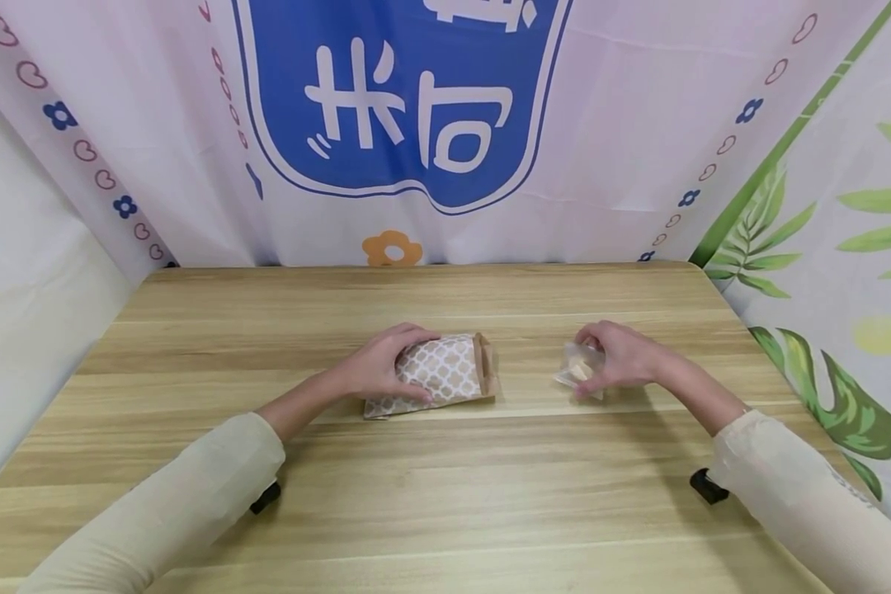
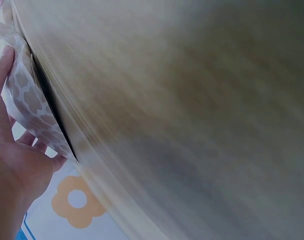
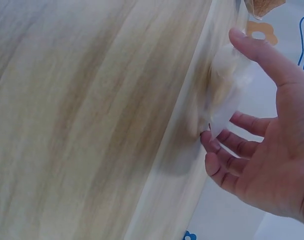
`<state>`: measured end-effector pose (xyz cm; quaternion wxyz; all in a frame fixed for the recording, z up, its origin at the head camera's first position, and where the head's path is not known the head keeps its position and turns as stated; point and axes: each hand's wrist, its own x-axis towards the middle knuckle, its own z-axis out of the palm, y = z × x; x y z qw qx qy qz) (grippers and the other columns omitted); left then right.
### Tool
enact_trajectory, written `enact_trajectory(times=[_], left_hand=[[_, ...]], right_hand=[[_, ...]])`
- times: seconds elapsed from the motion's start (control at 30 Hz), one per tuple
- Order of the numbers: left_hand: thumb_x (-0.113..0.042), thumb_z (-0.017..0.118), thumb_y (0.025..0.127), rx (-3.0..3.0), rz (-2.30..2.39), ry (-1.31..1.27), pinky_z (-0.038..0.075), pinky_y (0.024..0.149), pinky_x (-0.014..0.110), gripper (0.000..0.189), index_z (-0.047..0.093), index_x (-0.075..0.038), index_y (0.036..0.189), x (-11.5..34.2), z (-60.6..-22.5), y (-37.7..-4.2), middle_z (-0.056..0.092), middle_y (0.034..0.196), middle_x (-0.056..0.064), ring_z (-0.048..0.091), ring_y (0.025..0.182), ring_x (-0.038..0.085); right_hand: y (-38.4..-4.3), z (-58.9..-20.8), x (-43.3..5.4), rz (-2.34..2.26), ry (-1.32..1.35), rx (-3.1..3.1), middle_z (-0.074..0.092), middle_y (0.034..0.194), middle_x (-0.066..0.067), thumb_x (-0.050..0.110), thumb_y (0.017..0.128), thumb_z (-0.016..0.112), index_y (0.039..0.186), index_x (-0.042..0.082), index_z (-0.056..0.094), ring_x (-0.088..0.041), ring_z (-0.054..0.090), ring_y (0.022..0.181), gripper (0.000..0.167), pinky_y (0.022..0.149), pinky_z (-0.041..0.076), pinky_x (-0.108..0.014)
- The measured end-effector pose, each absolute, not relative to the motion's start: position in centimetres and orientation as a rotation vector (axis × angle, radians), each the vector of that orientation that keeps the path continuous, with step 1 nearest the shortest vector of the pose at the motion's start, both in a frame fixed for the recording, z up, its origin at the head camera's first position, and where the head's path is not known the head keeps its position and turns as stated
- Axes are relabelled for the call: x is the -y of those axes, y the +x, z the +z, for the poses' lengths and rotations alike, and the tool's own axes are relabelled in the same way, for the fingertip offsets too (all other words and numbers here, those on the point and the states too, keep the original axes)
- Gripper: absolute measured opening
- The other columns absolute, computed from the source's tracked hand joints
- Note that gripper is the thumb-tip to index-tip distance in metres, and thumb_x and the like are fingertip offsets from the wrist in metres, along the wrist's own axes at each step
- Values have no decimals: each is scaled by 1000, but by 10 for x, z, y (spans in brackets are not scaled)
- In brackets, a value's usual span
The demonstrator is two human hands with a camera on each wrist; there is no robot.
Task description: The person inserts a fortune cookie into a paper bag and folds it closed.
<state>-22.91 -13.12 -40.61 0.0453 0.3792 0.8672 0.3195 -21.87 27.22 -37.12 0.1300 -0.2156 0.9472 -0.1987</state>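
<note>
On the wooden table (image 1: 416, 495), the left hand (image 1: 379, 365), widely curved, grips the patterned bag (image 1: 449, 367), best lightly to avoid crushing, while the right hand (image 1: 624, 356), half curled, holds the clear packet (image 1: 581, 369) apart.

Small black pieces (image 1: 709, 487) jut from 2 cream sleeves (image 1: 186, 491).

At mid tabletop (image 1: 416, 487) I see bag (image 1: 449, 369) in left hand (image 1: 379, 365), packet (image 1: 577, 369) to its right in right hand (image 1: 625, 356), gap between; banner (image 1: 616, 140) behind tabletop's far edge
</note>
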Motion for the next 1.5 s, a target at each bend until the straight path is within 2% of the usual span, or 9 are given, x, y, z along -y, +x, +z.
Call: enact_trajectory(times=[0.43,0.7,0.97,1.23,1.33,1.5], left_hand=[[-41,94,74,-2639,977,1141,47,108,55,92,54,-4,148,132,-406,-229,58,142,15,55,129,33],[-40,94,74,-2646,968,1147,47,108,55,91,54,-4,147,132,-408,-230,58,142,15,55,129,33],[-39,95,72,-2644,973,1147,47,108,54,93,54,-4,148,132,-407,-229,58,142,15,55,129,32],[-40,95,72,-2642,974,1128,46,109,53,93,54,-4,148,132,-408,-230,58,142,15,55,130,32],[-39,95,73,-2644,979,1139,46,109,54,92,54,-3,147,132,-407,-230,58,142,16,55,130,33],[-39,94,74,-2647,975,1149,47,108,55,91,54,-3,147,133,-407,-230,58,142,16,55,130,33]], right_hand=[[-221,-375,-270,-667,-723,-2805,62,110,-15,32,65,98,127,-4,62,-30,59,100,80,84,51,-42],[-223,-377,-267,-745,-766,-2810,63,114,-18,29,68,98,129,-4,62,-34,60,104,78,88,52,-48],[-223,-378,-260,-847,-889,-2791,67,112,-13,29,68,99,129,-5,66,-30,62,102,77,82,53,-45],[-222,-378,-251,-914,-933,-2756,68,112,-11,28,67,99,126,-3,68,-25,62,98,74,69,51,-29],[-222,-378,-249,-929,-949,-2748,68,113,-11,25,68,99,126,-3,68,-26,63,100,72,70,53,-30],[-221,-379,-244,-975,-960,-2719,67,119,-15,22,68,99,127,-2,67,-30,64,102,71,74,57,-39]])
